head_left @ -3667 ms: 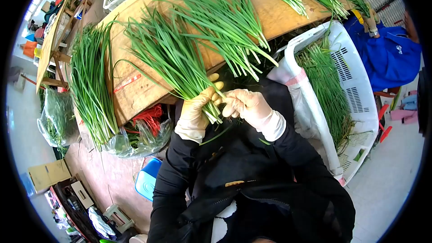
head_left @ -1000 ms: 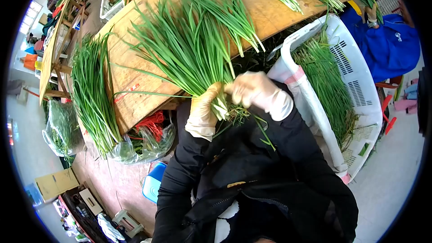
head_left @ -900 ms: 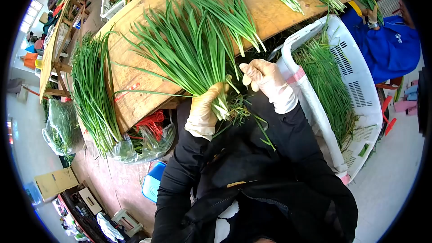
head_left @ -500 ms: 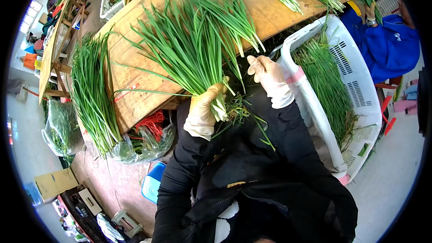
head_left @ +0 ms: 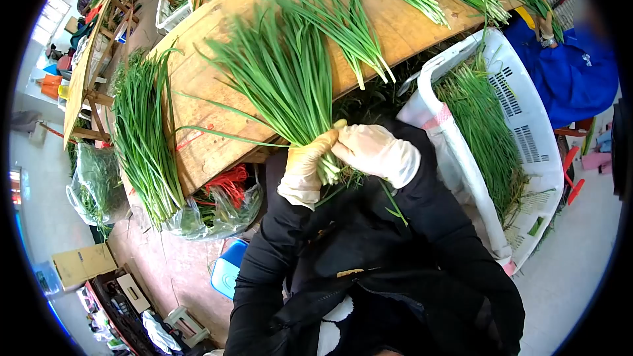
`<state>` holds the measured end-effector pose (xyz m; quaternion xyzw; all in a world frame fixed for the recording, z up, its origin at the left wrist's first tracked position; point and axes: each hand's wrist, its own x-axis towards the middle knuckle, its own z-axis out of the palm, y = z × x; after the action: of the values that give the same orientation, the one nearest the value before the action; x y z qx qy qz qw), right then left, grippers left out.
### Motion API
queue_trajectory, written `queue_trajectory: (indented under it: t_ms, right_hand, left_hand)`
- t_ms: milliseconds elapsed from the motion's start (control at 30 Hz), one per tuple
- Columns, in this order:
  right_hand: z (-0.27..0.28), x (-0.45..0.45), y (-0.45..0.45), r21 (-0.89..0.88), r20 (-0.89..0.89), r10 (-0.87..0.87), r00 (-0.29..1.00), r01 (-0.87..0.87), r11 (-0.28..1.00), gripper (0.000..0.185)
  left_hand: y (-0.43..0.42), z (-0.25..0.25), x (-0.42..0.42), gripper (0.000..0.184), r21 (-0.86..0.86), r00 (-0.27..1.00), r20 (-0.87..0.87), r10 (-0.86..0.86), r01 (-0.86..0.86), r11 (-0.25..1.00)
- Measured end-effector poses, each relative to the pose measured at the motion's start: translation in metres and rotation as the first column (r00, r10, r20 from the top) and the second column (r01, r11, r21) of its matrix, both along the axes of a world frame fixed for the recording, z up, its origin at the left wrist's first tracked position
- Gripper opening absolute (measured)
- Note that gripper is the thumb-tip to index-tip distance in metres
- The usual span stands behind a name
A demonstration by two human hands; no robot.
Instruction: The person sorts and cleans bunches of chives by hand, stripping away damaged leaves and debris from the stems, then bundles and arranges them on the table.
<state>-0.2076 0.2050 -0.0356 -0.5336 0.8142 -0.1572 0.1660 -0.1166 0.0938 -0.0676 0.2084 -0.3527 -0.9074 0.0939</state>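
Gloved, my left hand (head_left: 306, 168) is wrapped round the white stem ends of a bunch of long green leafy stalks (head_left: 283, 82), whose leaves fan out over the wooden table (head_left: 198, 102). My right hand (head_left: 374, 149), also gloved, is closed against the right side of that bunch, touching the fingers of my left hand. What its fingers pinch is hidden. Loose green scraps (head_left: 353, 176) lie on my black apron just below the hands. A smaller group of stalks (head_left: 359, 43) lies on the table beyond the bunch.
A thick bundle (head_left: 148, 138) lies at the table's left end. A white crate (head_left: 527, 138) holding more greens stands at the right, beside a person in blue (head_left: 567, 79). Red ties (head_left: 227, 184) and a plastic bag (head_left: 214, 217) sit below the table edge, near a blue container (head_left: 229, 268).
My right hand has come back from beside the crate to the bunch and now meets my left hand. My left hand keeps its hold. The view has shifted slightly.
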Motion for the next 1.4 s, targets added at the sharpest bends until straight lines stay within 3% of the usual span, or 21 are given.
queue_trajectory:
  t_ms: [33, 67, 133, 167, 267, 300, 333, 400, 433, 533, 667, 767, 933, 1000, 1067, 1133, 1200, 1267, 1300, 1333, 1400]
  right_hand:
    - [0.009, -0.009, 0.004, -0.076, 0.268, 0.092, 0.959, -0.075, 0.994, 0.039]
    - [0.022, -0.018, 0.006, -0.002, 0.587, 0.01, 0.809, -0.012, 1.0, 0.044]
    - [0.014, -0.025, 0.013, -0.157, 0.882, -0.061, 0.467, 0.414, 0.897, 0.045]
    - [-0.002, -0.036, 0.015, -0.262, 0.783, -0.067, 0.618, 0.425, 0.867, 0.045]
    - [-0.008, -0.027, 0.004, -0.186, 0.767, -0.097, 0.635, 0.364, 0.913, 0.055]
    - [-0.008, -0.016, -0.002, -0.285, 0.74, -0.03, 0.672, 0.354, 0.891, 0.059]
    - [-0.016, -0.01, -0.004, -0.174, 0.854, -0.061, 0.517, 0.393, 0.903, 0.056]
    - [-0.022, 0.003, -0.008, -0.244, 0.941, 0.077, 0.331, 0.5, 0.831, 0.049]
    - [-0.028, 0.008, -0.007, -0.261, 0.955, 0.145, 0.26, 0.501, 0.825, 0.041]
    - [-0.023, 0.012, 0.001, -0.134, 0.975, 0.049, 0.215, 0.405, 0.904, 0.041]
    - [-0.036, 0.005, 0.009, -0.238, 0.918, 0.091, 0.385, 0.353, 0.905, 0.046]
    - [-0.034, 0.0, 0.016, -0.241, 0.819, -0.036, 0.573, 0.4, 0.884, 0.054]
    - [-0.027, -0.001, 0.03, -0.083, 0.83, -0.193, 0.524, 0.457, 0.886, 0.055]
    - [-0.025, 0.005, 0.032, -0.297, 0.752, -0.035, 0.659, 0.385, 0.874, 0.057]
    - [-0.02, 0.018, 0.037, -0.222, 0.675, -0.1, 0.731, 0.33, 0.918, 0.052]
    - [-0.026, 0.021, 0.041, -0.109, 0.429, -0.162, 0.889, 0.229, 0.967, 0.044]
    - [-0.044, 0.027, 0.046, -0.211, 0.483, -0.142, 0.864, 0.272, 0.939, 0.035]
    - [-0.052, 0.034, 0.049, -0.208, 0.896, -0.098, 0.432, 0.606, 0.768, 0.028]
    - [-0.055, 0.036, 0.047, -0.132, 0.987, 0.026, 0.161, 0.695, 0.707, 0.026]
    - [-0.054, 0.037, 0.048, -0.132, 0.987, 0.027, 0.16, 0.695, 0.707, 0.026]
    - [-0.052, 0.04, 0.048, -0.053, 0.997, 0.073, 0.008, 0.77, 0.636, 0.026]
  left_hand:
    - [-0.002, -0.005, 0.002, 0.036, -0.005, 1.0, -0.005, 0.003, -0.003, 1.0]
    - [-0.004, -0.003, 0.005, 0.038, 0.063, 0.997, -0.074, -0.003, 0.008, 0.998]
    - [0.0, 0.005, 0.011, 0.039, 0.207, 0.994, -0.11, 0.015, 0.008, 0.978]
    - [0.0, -0.004, 0.014, 0.039, 0.158, 0.993, -0.117, -0.009, 0.027, 0.987]
    - [0.01, 0.001, 0.027, 0.038, 0.096, 0.996, -0.043, -0.083, 0.087, 0.992]
    - [0.015, -0.004, 0.033, 0.038, 0.104, 0.994, -0.031, -0.11, 0.112, 0.988]
    - [0.019, -0.014, 0.039, 0.037, 0.113, 0.991, -0.019, -0.134, 0.136, 0.984]
    - [0.023, -0.028, 0.048, 0.044, 0.252, 0.97, -0.182, -0.159, 0.202, 0.946]
    - [0.025, -0.033, 0.054, 0.046, 0.273, 0.972, -0.175, -0.157, 0.201, 0.941]
    - [0.027, -0.039, 0.065, 0.052, 0.318, 0.981, -0.112, -0.156, 0.184, 0.93]
    - [0.03, -0.05, 0.067, 0.055, 0.232, 0.987, -0.114, -0.117, 0.141, 0.962]
    - [0.031, -0.054, 0.066, 0.057, 0.213, 0.994, -0.081, -0.075, 0.091, 0.973]
    - [0.036, -0.043, 0.063, 0.046, 0.298, 0.995, -0.096, -0.023, 0.051, 0.953]
    - [0.037, -0.053, 0.064, 0.045, 0.32, 0.993, -0.119, 0.011, 0.028, 0.947]
    - [0.036, -0.071, 0.069, 0.041, 0.344, 0.995, -0.102, 0.005, 0.031, 0.938]
    - [0.036, -0.079, 0.071, 0.036, 0.385, 0.988, -0.151, -0.011, 0.069, 0.92]
    - [0.037, -0.072, 0.07, 0.028, 0.32, 0.993, -0.102, -0.052, 0.083, 0.944]
    - [0.04, -0.077, 0.068, 0.027, 0.368, 0.991, -0.128, 0.049, 0.002, 0.93]
    - [0.039, -0.075, 0.068, 0.026, 0.373, 0.987, -0.153, 0.038, 0.023, 0.927]
    - [0.04, -0.072, 0.066, 0.026, 0.372, 0.988, -0.152, 0.037, 0.022, 0.928]
    - [0.042, -0.05, 0.058, 0.028, 0.199, 0.987, -0.064, 0.147, -0.131, 0.971]
